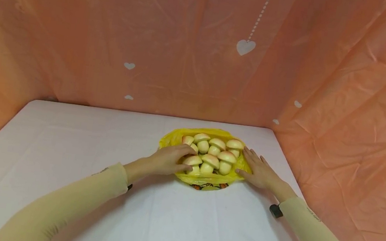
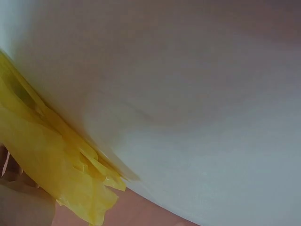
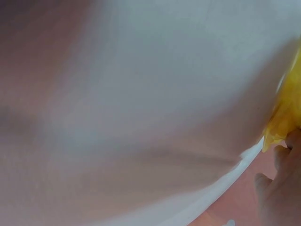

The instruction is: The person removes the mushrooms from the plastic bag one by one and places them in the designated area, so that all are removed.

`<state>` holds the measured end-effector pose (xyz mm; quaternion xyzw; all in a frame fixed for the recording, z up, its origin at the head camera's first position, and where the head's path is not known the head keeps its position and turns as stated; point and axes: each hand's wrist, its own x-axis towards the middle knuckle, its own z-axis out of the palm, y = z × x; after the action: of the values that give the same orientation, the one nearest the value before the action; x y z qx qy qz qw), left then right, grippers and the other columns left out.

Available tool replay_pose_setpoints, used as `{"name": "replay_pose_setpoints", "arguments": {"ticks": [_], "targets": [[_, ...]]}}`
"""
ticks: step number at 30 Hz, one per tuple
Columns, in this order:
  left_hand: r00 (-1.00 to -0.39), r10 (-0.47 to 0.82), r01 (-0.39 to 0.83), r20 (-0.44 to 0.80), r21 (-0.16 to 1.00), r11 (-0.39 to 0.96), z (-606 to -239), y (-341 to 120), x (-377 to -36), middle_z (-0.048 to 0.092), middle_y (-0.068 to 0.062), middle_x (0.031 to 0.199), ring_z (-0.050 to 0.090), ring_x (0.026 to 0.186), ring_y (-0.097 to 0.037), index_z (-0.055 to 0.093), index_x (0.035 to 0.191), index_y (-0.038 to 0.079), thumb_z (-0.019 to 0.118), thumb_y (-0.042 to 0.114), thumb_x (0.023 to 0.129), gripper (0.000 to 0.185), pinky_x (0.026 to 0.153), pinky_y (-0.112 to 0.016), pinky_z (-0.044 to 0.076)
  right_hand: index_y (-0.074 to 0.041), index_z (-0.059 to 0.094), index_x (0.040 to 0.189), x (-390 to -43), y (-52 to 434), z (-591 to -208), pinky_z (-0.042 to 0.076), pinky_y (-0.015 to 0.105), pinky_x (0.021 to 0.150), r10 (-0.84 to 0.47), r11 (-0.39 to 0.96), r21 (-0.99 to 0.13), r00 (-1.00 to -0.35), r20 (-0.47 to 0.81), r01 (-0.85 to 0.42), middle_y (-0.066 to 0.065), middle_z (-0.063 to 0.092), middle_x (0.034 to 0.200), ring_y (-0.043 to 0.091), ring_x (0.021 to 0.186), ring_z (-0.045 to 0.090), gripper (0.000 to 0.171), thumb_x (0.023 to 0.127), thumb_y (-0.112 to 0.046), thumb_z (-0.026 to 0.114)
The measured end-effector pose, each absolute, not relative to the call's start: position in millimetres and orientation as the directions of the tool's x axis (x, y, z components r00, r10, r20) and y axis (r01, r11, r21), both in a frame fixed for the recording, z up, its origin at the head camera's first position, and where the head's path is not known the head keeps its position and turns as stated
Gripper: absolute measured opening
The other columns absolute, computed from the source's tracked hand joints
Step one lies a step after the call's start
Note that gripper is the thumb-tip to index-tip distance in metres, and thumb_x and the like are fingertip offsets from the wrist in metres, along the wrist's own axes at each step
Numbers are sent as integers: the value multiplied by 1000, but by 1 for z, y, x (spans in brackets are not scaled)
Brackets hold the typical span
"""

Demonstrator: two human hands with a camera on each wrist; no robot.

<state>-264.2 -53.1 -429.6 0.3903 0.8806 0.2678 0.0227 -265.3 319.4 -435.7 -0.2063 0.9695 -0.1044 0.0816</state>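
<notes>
Several cream-coloured mushrooms (image 1: 210,160) with rounded, faintly reddish caps lie in an opened yellow plastic bag (image 1: 209,177), its rim spread around them. My left hand (image 1: 167,160) reaches over the bag's left side, its fingers and thumb curved about the front-left mushroom (image 1: 193,161). On the opposite side my right hand (image 1: 263,173) rests against the bag's right edge, fingers stretched out and thumb apart. The left wrist view has the bag's crumpled edge (image 2: 61,155) covering part of the left hand. Only some right-hand fingers (image 3: 282,155) appear in the right wrist view, beside the yellow plastic.
Beneath everything is a table with a white cloth (image 1: 84,138). Orange-pink sheeting (image 1: 184,74) printed with white hearts hangs behind the table and along both sides. The bag lies near the table's far right part. A dark wrist strap (image 1: 276,211) shows below the right sleeve.
</notes>
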Motion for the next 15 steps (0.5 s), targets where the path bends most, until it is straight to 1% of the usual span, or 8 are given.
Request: {"name": "replay_pose_setpoints", "arguments": {"ticks": [7,15], "targets": [[-699,692,673,178,490,553,-432,-54,-265,62,-6,138,59,129,-24,61,139,9,74,33,98,50,108,-44,50,2,15,165,-266,319,-437,7,64,125,-415,894,-237,-903,-116,-380,20,12,172,43,158,10,91,105,-55,53],[-710,676,665,197,502,552,-431,-55,-264,62,-4,138,59,128,-22,61,139,11,75,33,98,49,108,-43,49,3,17,164,-266,318,-436,8,65,125,-418,890,-248,-902,-105,-384,23,15,171,45,157,12,89,105,-52,55]]}}
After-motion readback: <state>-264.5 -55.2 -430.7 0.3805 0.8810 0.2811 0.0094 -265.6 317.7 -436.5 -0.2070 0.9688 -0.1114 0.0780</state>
